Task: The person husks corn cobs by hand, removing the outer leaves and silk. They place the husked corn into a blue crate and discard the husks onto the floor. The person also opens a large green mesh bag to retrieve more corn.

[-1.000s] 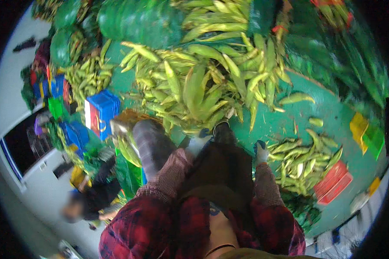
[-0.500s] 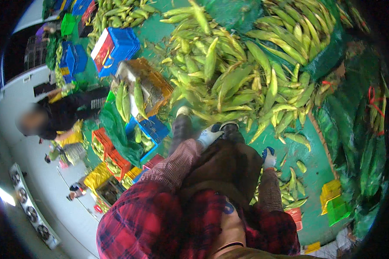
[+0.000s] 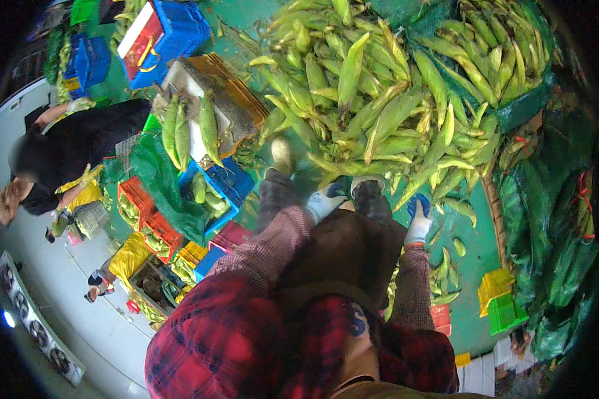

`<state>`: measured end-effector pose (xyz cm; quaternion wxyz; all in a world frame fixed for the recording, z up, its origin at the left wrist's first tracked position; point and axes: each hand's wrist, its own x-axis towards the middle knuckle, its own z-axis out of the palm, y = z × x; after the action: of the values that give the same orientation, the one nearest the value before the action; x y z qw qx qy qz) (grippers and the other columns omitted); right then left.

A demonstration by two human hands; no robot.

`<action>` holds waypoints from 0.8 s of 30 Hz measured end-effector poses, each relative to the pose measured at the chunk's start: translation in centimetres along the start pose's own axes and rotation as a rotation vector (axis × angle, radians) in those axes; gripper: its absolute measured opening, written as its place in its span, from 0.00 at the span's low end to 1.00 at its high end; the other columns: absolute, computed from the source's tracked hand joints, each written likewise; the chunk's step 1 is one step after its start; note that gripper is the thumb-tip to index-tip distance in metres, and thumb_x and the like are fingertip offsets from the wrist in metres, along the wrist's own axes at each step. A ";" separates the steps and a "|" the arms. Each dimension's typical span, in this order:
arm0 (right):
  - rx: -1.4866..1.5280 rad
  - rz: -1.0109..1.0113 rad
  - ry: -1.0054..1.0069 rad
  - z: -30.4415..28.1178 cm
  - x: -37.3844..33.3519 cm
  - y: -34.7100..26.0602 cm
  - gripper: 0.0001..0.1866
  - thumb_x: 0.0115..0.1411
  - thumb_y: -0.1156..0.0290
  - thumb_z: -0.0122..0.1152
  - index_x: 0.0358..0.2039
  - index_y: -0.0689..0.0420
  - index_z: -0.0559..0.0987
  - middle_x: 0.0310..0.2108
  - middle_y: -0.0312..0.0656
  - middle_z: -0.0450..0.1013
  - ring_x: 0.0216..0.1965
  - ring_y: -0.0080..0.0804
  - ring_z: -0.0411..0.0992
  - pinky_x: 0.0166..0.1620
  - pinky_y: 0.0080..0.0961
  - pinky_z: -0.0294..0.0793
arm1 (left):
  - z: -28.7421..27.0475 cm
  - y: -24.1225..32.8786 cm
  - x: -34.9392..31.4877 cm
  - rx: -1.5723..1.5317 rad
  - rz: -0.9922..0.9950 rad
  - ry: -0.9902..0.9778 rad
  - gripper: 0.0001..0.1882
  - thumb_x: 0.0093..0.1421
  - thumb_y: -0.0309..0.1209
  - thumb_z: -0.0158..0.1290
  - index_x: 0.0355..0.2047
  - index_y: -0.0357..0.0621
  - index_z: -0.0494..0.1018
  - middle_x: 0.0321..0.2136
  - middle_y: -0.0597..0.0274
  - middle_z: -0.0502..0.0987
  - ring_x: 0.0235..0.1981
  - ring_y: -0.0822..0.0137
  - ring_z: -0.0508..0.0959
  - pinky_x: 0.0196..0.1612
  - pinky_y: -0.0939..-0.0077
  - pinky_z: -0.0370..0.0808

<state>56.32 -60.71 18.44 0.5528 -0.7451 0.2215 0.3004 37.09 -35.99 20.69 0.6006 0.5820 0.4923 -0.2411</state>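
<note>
My left hand (image 3: 324,203), in a white glove with blue fingers, is over the lap beside my left knee, at the edge of a brown apron (image 3: 343,249). Its fingers look loosely bent and apart, with nothing visible in them. Just right of my right knee, my right hand (image 3: 418,221) wears a matching glove. Its blue fingers stretch forward and it holds nothing that I can see. Beyond both hands lies a large heap of green corn cobs in their husks (image 3: 373,110). The nearest cobs lie close to my shoes and to the right hand.
At left stand a blue crate (image 3: 229,189) with cobs, orange crates (image 3: 136,199) and a worn box (image 3: 199,110) topped with cobs. A green mesh sack (image 3: 526,110) of corn and piled green netting (image 3: 546,219) line the right. A person in black (image 3: 90,143) works at far left.
The view has shifted, bringing the heap and crates closer. My right hand has moved forward beside the knee, its fingers more extended. My left hand stays by the left knee.
</note>
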 end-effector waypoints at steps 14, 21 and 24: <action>-0.683 0.006 -0.593 20.9 -2.5 16.0 0.19 0.62 0.63 0.64 0.50 0.60 0.77 0.41 0.48 0.79 0.40 0.37 0.78 0.46 0.31 0.76 | -4.2 -23.1 -2.7 0.566 0.035 -0.654 0.32 0.57 0.46 0.57 0.62 0.56 0.68 0.52 0.49 0.75 0.51 0.50 0.76 0.55 0.59 0.74; -1.229 -0.339 -0.876 23.1 3.1 23.0 0.27 0.62 0.54 0.60 0.57 0.55 0.73 0.51 0.55 0.74 0.50 0.53 0.74 0.51 0.42 0.74 | -7.2 -24.6 10.9 0.638 0.270 -0.325 0.29 0.60 0.47 0.53 0.59 0.48 0.70 0.52 0.51 0.76 0.50 0.50 0.76 0.52 0.61 0.76; -1.417 -0.399 -0.934 23.9 4.6 24.2 0.27 0.61 0.53 0.60 0.57 0.54 0.74 0.51 0.55 0.74 0.48 0.52 0.74 0.49 0.41 0.75 | -11.9 -23.3 15.8 0.353 0.283 0.221 0.31 0.56 0.38 0.60 0.58 0.40 0.69 0.50 0.44 0.75 0.52 0.48 0.76 0.55 0.62 0.73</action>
<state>38.80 -44.85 -6.41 0.0359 -0.7391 -0.4016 0.5396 19.57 -25.13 -1.88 0.4599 0.7639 0.4190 -0.1715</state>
